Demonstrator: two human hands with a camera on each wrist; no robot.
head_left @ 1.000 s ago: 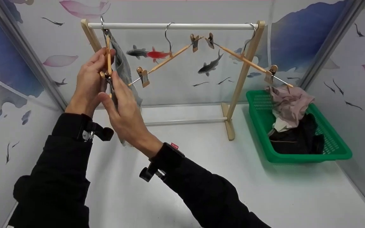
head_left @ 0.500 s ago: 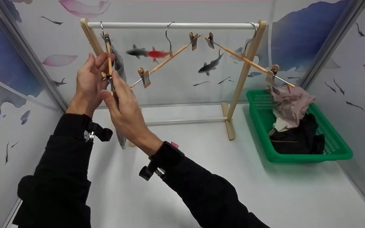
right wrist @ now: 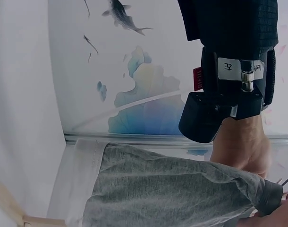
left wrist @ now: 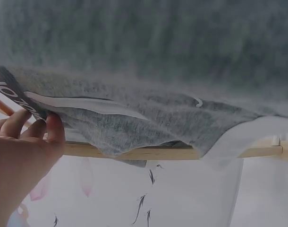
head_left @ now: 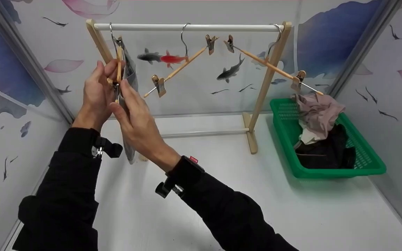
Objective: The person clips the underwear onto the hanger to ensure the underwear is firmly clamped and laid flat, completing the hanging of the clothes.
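A grey garment (head_left: 130,71) with white trim hangs edge-on from a wooden clip hanger (head_left: 119,62) at the rack's left end. My left hand (head_left: 93,94) is at the hanger bar; in the left wrist view its thumb and fingers pinch the dark lettered waistband (left wrist: 23,98). My right hand (head_left: 141,123) grips the near end of the garment just below the front clip (head_left: 112,82), thumb on one side and fingers on the other. The right wrist view shows the grey cloth (right wrist: 158,187) stretching away from the fingers (right wrist: 276,218) to a white edge.
Two more clip hangers (head_left: 190,62) (head_left: 269,64) hang on the white rail (head_left: 229,28) of the wooden rack (head_left: 269,82). To the right, a green basket (head_left: 337,173) holds pink cloth (head_left: 318,115) and dark clothing (head_left: 326,150). Patterned walls stand close on both sides.
My left hand has slid slightly down the hanger bar, its thumb lifting away. The garment has swung from wider to nearly edge-on. My right hand stays almost in place.
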